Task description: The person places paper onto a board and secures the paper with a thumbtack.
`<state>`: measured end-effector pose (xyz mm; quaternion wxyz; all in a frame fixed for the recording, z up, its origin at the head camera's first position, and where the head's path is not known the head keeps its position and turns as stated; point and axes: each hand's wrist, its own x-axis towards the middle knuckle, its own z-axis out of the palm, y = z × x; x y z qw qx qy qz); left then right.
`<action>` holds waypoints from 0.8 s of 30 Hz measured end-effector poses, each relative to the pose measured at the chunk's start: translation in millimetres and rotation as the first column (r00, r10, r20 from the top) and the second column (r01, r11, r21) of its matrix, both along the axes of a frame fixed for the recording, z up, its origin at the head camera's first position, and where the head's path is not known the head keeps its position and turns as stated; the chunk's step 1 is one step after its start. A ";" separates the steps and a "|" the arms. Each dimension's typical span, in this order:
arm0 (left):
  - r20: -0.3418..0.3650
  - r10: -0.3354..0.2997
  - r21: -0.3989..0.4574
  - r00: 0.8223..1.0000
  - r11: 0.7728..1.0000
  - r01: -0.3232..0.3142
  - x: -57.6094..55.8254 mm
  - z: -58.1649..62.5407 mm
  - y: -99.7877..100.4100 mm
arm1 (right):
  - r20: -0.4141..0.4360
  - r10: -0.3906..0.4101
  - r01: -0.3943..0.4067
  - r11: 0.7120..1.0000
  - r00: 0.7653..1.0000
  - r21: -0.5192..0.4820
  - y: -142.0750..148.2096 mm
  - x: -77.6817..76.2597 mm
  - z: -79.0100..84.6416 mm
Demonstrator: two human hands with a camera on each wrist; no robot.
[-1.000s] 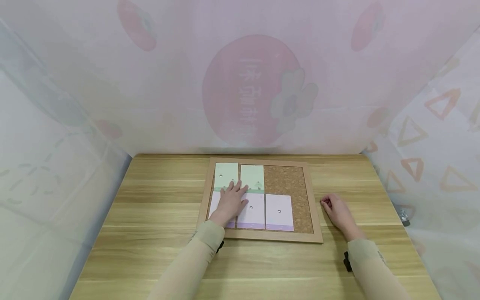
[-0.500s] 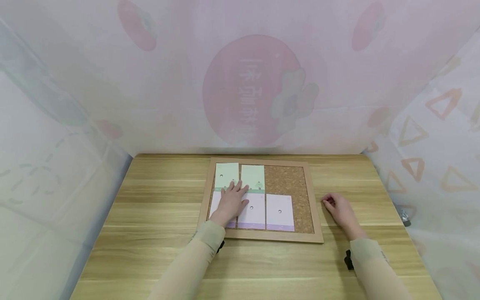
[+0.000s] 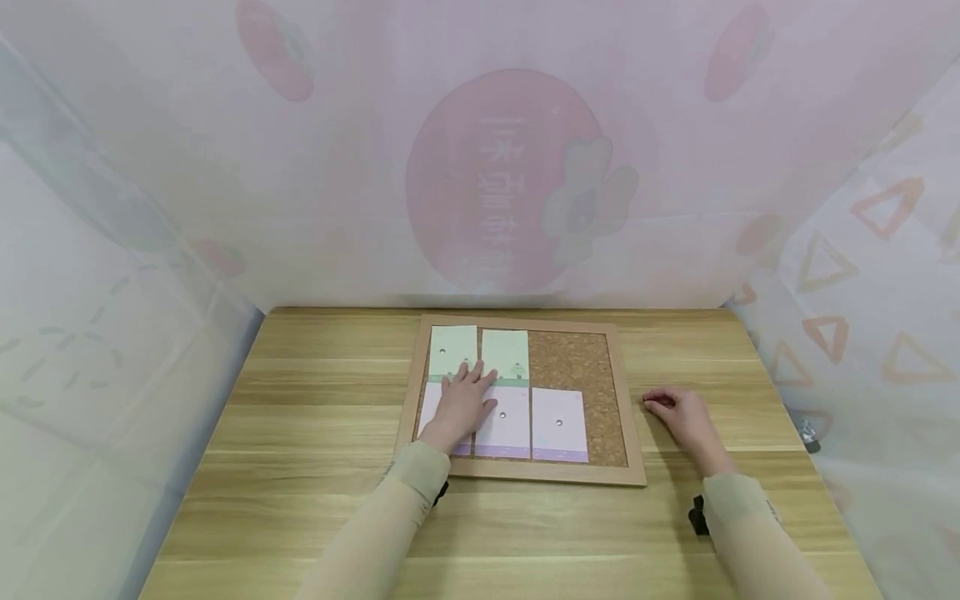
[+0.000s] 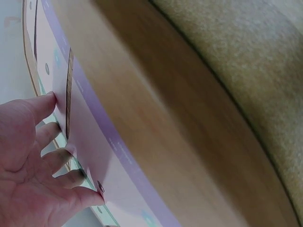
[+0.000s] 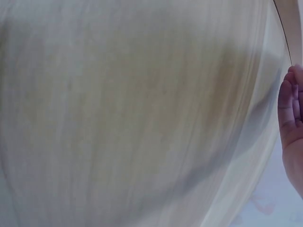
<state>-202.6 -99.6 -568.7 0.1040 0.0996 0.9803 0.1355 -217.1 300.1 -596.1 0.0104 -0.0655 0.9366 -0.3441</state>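
Observation:
A wood-framed cork board (image 3: 573, 358) lies on the table with several paper cards on it. Green-edged cards, such as one with a tree picture (image 3: 504, 350), form the far row. Purple-edged cards, among them the rightmost one (image 3: 558, 404), form the near row. Small round tacks (image 3: 502, 415) show on most cards. My left hand (image 3: 459, 407) rests on the board with fingers spread over both rows, partly covering the left purple card. In the left wrist view, its fingertips (image 4: 51, 97) touch the cards. Beside the board's right edge, my right hand (image 3: 684, 421) rests with loosely curled fingers.
The wooden table (image 3: 322, 450) extends on both sides of the board. Pale printed curtains hang behind and at the sides. A small shiny clear object (image 3: 808, 435) sits by the table's right edge.
My right hand has shifted slightly to the right and its fingers have uncurled a little. The left hand and the cards have stayed in place.

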 end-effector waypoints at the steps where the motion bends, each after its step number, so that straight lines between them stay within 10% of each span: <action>1: 0.001 0.000 0.002 1.000 1.000 0.000 0.1 0.2 0.0 | 0.000 -0.002 0.002 1.000 1.000 -0.003 -0.4 0.0 0.6; 18: -0.001 -0.004 0.011 1.000 1.000 0.004 2.2 2.2 -1.0 | 0.027 -0.075 0.076 0.996 0.997 -0.039 -13.2 0.6 22.8; 24: -0.001 -0.004 0.009 1.000 1.000 0.004 2.3 1.1 -1.1 | 0.125 -0.103 0.128 0.969 0.987 -0.210 -14.7 -4.0 24.2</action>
